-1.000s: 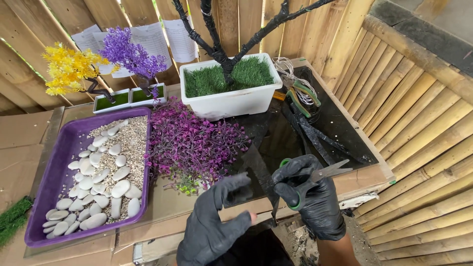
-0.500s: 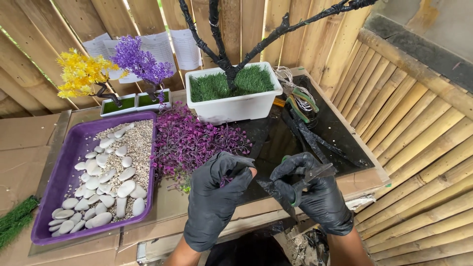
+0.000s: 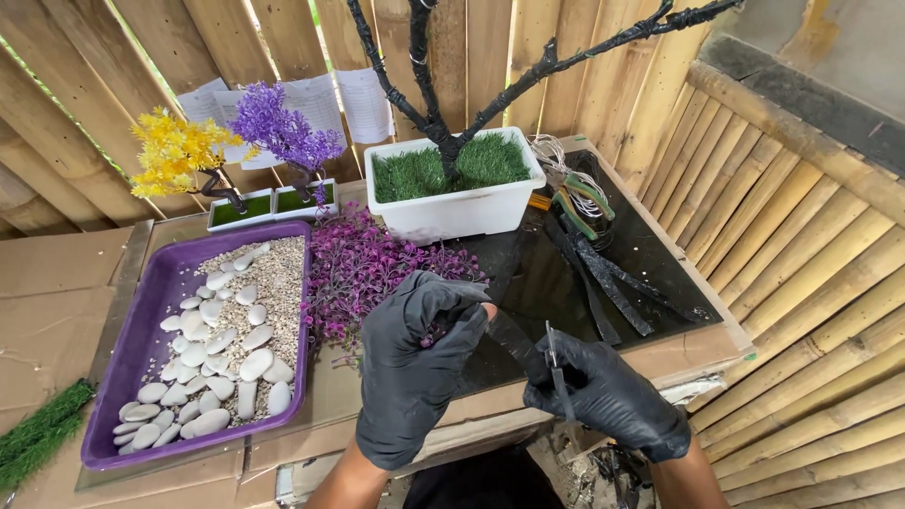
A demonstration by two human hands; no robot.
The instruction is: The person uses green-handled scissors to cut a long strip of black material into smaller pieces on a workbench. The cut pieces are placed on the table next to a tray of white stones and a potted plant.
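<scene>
Both my hands wear black gloves. My left hand [image 3: 415, 368] pinches one end of a black strip [image 3: 510, 339] just in front of a pile of purple artificial foliage [image 3: 363, 269]. The strip runs diagonally down to my right hand [image 3: 613, 401], which grips a pair of scissors [image 3: 556, 369] with the blades pointing up against the strip. Behind them stands a white planter [image 3: 452, 219] with fake grass and a bare tree [image 3: 429, 85] wrapped in black.
A purple tray [image 3: 118, 377] of gravel and white stones lies at the left. Small yellow [image 3: 174, 155] and purple [image 3: 283, 127] trees stand behind it. Green-handled pliers [image 3: 577, 205], wire and black strips [image 3: 608, 278] lie on the dark board. A bamboo wall [image 3: 811, 245] closes the right side.
My hands have come together over the board's front edge. The left hand now holds the black strip taut, and the scissors have turned upright against it.
</scene>
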